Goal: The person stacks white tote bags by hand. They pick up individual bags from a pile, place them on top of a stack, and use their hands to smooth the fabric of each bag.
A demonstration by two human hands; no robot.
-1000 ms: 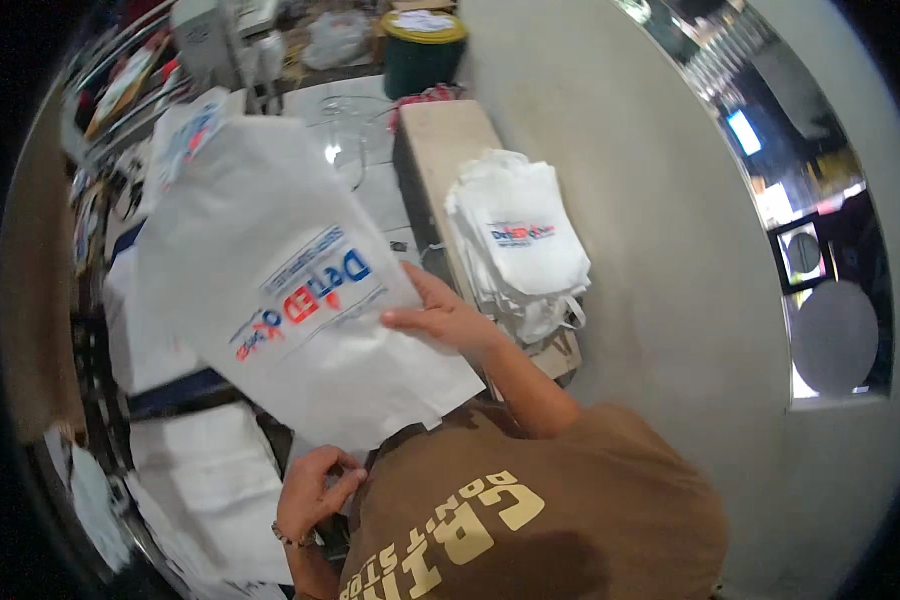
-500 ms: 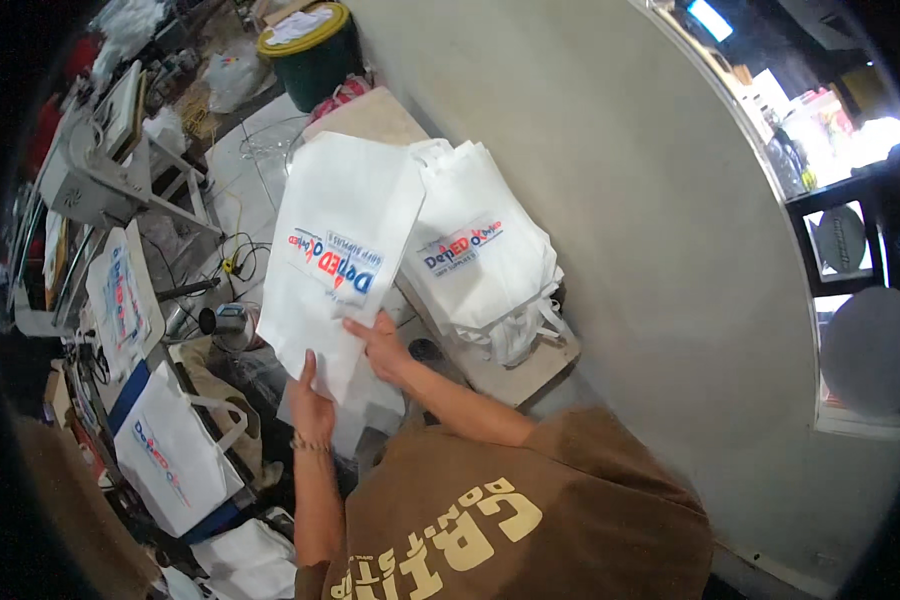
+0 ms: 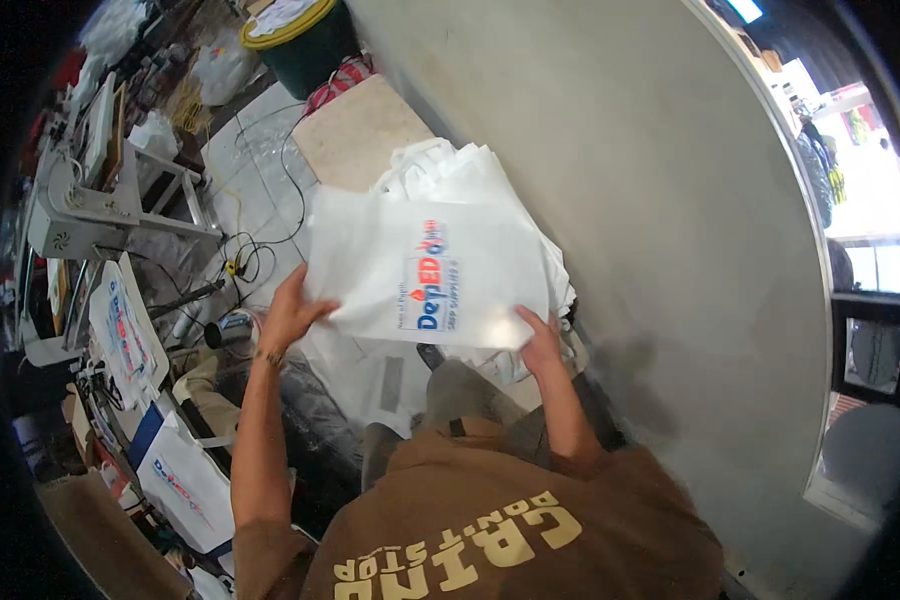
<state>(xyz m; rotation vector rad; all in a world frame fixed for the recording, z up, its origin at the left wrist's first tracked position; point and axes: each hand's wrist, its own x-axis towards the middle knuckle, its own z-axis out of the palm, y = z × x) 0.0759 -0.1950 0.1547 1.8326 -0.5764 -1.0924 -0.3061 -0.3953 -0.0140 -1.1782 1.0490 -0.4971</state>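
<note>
A white fabric bag (image 3: 370, 260) with a blue and red print is stretched sideways between my two hands. My left hand (image 3: 295, 312) grips its left end, thumb on the near face. At its lower right corner, my right hand (image 3: 542, 343) pinches the fabric with the thumb on top. Beneath and behind it lies a pile of similar white bags (image 3: 435, 165), mostly covered by the held one. The pile rests on a pale board (image 3: 360, 130) beside the wall. Any handles on the held bag cannot be made out.
To the left, one printed white bag (image 3: 125, 330) lies on a flat plate and another (image 3: 185, 480) nearer me. A grey-white machine (image 3: 80, 215) stands further back. Cables (image 3: 240, 255) cross the tiled floor. A green bin with a yellow rim (image 3: 305, 50) is at the back; a wall (image 3: 650, 200) rises on the right.
The bag has turned from upright to sideways and moved right, over the pile. My hands have spread apart, the right one shifting to the bag's right corner.
</note>
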